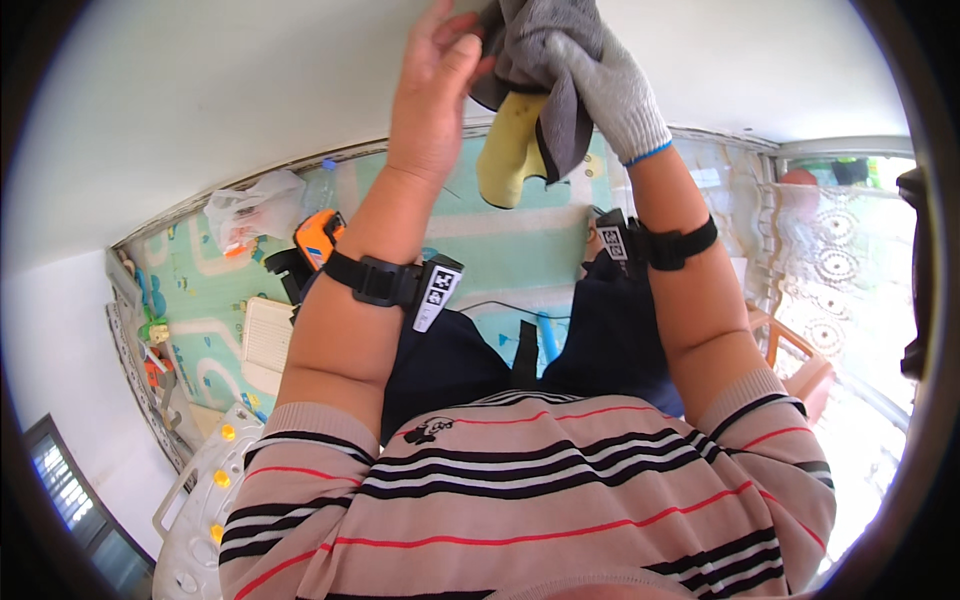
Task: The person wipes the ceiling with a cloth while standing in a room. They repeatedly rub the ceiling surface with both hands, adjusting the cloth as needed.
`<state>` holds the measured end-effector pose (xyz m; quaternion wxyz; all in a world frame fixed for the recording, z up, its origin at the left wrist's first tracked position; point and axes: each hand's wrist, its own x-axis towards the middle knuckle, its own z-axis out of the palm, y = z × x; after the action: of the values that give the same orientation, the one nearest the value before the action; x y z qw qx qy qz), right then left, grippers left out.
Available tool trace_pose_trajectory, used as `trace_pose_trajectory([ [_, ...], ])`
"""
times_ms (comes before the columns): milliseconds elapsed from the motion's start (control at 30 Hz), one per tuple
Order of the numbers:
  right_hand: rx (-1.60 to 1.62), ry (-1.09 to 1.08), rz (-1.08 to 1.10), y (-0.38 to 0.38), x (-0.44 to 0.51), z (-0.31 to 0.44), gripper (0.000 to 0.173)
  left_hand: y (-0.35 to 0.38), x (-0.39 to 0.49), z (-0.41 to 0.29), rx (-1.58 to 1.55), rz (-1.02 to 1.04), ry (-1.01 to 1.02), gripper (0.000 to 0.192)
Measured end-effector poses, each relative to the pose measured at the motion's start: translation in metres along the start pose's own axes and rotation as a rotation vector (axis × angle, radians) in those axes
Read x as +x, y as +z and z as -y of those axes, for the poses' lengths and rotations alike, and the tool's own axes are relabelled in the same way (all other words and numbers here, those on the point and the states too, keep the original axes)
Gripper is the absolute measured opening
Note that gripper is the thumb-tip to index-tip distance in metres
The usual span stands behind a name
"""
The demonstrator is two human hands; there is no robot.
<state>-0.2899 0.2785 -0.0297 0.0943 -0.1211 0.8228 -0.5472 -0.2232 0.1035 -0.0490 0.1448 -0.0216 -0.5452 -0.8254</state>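
Both arms reach up toward a white wall. My right hand (611, 94), in a grey-white knit glove with a blue edge, grips a grey towelling cloth (551, 45) with dark edging. A yellow piece of cloth (510, 150) hangs below it, perhaps the same cloth's other side. My left hand (442, 82) is bare, palm turned toward the cloth, its fingers partly bent at the cloth's left edge. Whether those fingers pinch the cloth cannot be told. Each forearm wears a black strap with a marked white tag.
A green patterned mat (495, 255) covers the floor. On the left lie a clear plastic bag (255, 206), a plastic bottle (320, 187), an orange-and-black device (319, 236) and a white tray (266, 345). A lace curtain (832, 262) and a brown plastic stool (799, 352) are at the right.
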Motion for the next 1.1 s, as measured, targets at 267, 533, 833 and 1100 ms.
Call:
trace_pose_trajectory([
  [267, 0.201, -0.186, 0.011, 0.011, 0.003, -0.008, 0.052, -0.004, -0.003, 0.022, 0.508, 0.070, 0.011, 0.072],
  [533, 0.319, -0.273, 0.213, 0.009, -0.006, 0.002, 0.076, -0.013, -0.004, 0.035, 0.643, 0.163, -0.008, 0.068],
  [833, -0.069, -0.481, -0.030, 0.018, -0.024, 0.002, 0.109, 0.003, -0.014, 0.013, -0.167, 0.158, -0.297, 0.069],
  [1100, 0.202, -0.153, -0.695, -0.006, -0.012, 0.016, 0.071, 0.011, -0.010, 0.008, 0.363, 0.100, -0.030, 0.058],
])
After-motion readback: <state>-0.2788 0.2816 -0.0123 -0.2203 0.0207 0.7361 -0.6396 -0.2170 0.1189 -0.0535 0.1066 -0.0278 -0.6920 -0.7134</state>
